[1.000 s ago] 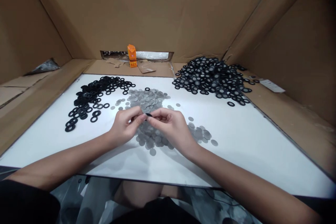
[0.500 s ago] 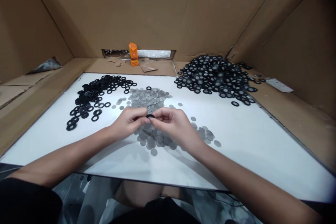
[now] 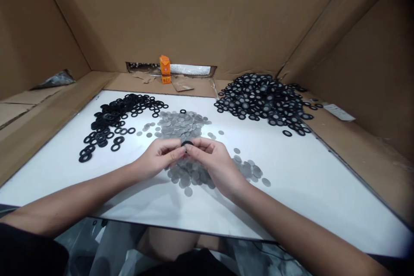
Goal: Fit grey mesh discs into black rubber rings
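Observation:
Between the fingertips of both hands is a black ring (image 3: pixel 187 142), held above the middle of the white board. My left hand (image 3: pixel 161 155) pinches it from the left, thumb and finger pressed together. From the other side my right hand (image 3: pixel 215 155) grips the same ring. Fingers hide most of it, so I cannot tell whether a disc sits in it. Below and behind the hands spreads a heap of thin grey discs (image 3: pixel 181 124). One loose black ring (image 3: pixel 183 111) lies at that heap's far edge.
A pile of black rings (image 3: pixel 110 116) lies at the left. At the back right rises a larger pile of rings with grey centres (image 3: pixel 261 97). Cardboard walls (image 3: pixel 194 13) surround the white board (image 3: pixel 136 202). An orange carton (image 3: pixel 164 65) stands at the back by a slot.
Both hands stay together on the black ring, with the fingertips closer around it. The whole view has shifted slightly.

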{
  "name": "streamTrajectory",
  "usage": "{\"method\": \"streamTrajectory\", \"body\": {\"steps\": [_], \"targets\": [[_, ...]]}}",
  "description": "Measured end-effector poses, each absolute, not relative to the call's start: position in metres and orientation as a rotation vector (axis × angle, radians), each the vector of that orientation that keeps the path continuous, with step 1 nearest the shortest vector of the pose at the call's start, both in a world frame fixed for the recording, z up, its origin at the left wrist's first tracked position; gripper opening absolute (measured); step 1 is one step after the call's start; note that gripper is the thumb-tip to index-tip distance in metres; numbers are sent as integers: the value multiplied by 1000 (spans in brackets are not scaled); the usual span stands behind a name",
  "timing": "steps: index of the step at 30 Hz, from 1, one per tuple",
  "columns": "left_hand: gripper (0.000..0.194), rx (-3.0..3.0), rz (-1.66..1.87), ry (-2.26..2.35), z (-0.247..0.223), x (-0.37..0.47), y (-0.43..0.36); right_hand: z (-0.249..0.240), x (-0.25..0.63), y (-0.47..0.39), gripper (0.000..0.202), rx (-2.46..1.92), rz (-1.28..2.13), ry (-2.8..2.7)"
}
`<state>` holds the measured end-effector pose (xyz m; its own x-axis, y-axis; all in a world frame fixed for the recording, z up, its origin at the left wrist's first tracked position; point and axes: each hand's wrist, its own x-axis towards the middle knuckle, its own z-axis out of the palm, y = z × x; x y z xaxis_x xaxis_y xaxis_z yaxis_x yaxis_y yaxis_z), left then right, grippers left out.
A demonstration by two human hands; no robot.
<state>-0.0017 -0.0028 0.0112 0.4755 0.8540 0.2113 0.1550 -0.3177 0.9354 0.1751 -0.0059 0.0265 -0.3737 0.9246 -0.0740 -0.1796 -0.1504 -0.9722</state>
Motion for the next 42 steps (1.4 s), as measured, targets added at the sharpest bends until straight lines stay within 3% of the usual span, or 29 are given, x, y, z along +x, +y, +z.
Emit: {"method": "streamTrajectory", "body": {"steps": [4,8,13,32,42], "targets": [[36,1840,951,945,15,-5,0,29,175,-6,19,-1009,1594,-1336],[39,1943,985,1032,14,-4,0,29,176,-5,18,-1034,1666,-1260],[38,1648,1009,928,5,-3,2,27,184,0,24,-1003,1831,-1175],[44,1555,972,914,6,6,-2,17,187,-1,25,-1026,1782,-1168],[37,1348,911,833,3,-3,5,17,190,1,25,-1063,1681,-1226]]}}
